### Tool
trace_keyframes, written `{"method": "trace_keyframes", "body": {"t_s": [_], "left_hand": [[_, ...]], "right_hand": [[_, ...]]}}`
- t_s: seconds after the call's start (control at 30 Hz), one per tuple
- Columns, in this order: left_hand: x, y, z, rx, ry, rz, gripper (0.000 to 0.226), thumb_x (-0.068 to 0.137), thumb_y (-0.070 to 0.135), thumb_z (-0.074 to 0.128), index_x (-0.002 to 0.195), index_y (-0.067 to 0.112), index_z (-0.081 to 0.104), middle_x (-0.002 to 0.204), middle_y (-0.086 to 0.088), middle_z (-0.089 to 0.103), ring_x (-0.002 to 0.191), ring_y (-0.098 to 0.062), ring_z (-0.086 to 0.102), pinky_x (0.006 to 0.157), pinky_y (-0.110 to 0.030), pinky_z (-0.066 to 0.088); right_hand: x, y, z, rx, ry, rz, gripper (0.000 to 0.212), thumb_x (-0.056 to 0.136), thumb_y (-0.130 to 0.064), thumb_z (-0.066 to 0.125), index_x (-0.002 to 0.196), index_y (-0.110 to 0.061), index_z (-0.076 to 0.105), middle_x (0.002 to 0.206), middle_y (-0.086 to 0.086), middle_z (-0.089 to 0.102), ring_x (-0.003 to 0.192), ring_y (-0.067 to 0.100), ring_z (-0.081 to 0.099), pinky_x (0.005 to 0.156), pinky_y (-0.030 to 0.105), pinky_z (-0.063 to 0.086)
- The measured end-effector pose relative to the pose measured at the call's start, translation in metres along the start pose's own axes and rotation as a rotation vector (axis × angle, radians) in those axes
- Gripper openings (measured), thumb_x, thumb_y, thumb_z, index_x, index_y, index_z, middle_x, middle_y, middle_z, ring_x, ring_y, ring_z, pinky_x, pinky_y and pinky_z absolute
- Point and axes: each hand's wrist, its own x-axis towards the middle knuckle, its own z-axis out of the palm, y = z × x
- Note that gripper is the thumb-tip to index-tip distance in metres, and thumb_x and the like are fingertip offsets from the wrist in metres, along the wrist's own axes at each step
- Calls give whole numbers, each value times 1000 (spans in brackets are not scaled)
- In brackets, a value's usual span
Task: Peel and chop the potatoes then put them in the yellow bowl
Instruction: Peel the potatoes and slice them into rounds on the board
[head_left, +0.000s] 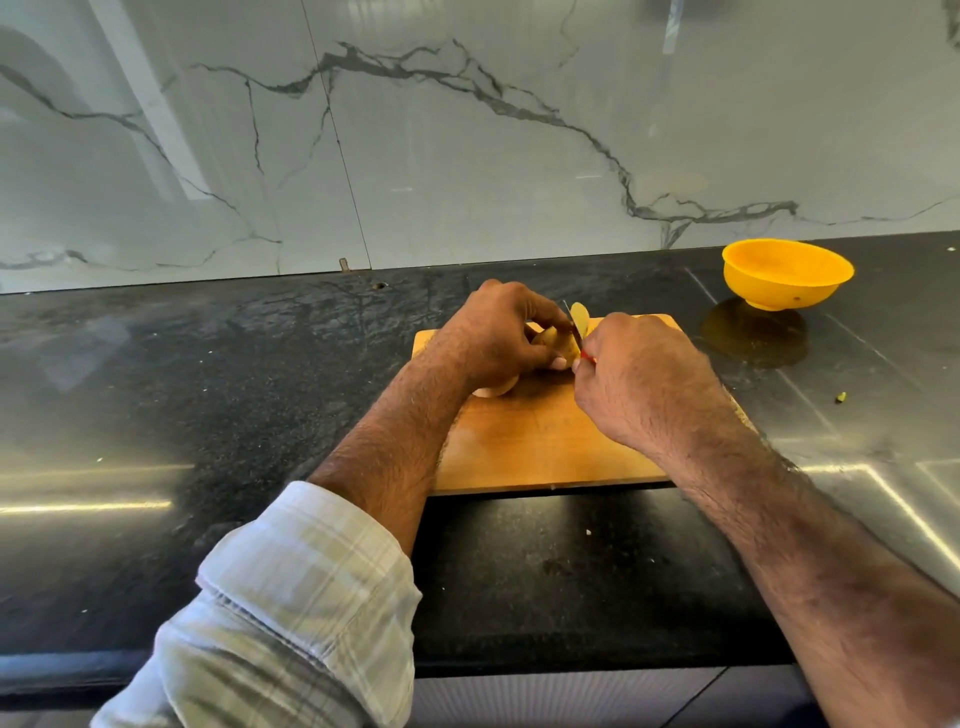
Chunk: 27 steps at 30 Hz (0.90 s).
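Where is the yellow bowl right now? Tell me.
In the head view the yellow bowl stands on the black counter at the far right, near the marble wall, beyond and right of the wooden cutting board.

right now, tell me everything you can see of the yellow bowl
The yellow bowl is a round, plain bowl, plastic by the look of it, with a thin rim and a small foot. It stands upright on the dark counter at the far right, near the marble wall, beyond the right corner of the cutting board and apart from it. Neither hand touches it. No potato pieces show inside; its reflection lies on the counter in front.
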Motion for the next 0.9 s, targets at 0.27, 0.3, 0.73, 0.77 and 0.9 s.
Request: {"method": "trace_keyframes", "body": {"t_s": [0.27, 0.3, 0.73, 0.77, 0.9], "left_hand": [[4, 2, 1, 54, 4, -1, 36, 84, 29, 89, 119, 32, 80, 115, 9, 77, 100, -6, 70, 96, -38, 60], [5, 2, 1, 54, 6, -4, 35, 85, 29, 88, 119, 32, 80, 115, 9, 77, 100, -7, 70, 97, -39, 60], [8, -2, 3, 34, 19, -7, 38, 79, 35, 92, 115, 30, 82, 118, 9, 77, 101, -6, 69, 97, -40, 61], [7, -3, 3, 27, 22, -4, 39, 79, 35, 93, 115, 30, 82, 119, 9, 77, 101, -6, 70, 97, -39, 61], [6, -2, 2, 14, 14, -10, 41, 77, 36, 94, 116, 29, 81, 121, 9, 76, 107, -7, 69, 99, -39, 60]], "right_hand": [[5, -10, -8, 16, -30, 40, 33, 99, -34, 66, 123, -14, 60, 87, 3, 57, 89, 24, 65, 81, 39, 60], [7, -13, -9, 23, -30, 37, 34, 98, -33, 67, 125, -14, 59, 88, 3, 56, 91, 25, 65, 84, 41, 61], [4, -11, -1, 33, -74, 66, 40, 97, -34, 69, 130, -15, 57, 100, 5, 60, 96, 24, 66, 91, 43, 61], [2, -10, 1, 24, -81, 69, 40, 97, -35, 68, 131, -16, 56, 102, 5, 60, 98, 25, 65, 91, 43, 60], [-11, -4, 11, -31, -154, 78, 41, 98, -36, 66, 134, -19, 53, 117, 7, 59, 110, 28, 62, 94, 44, 57]]}}
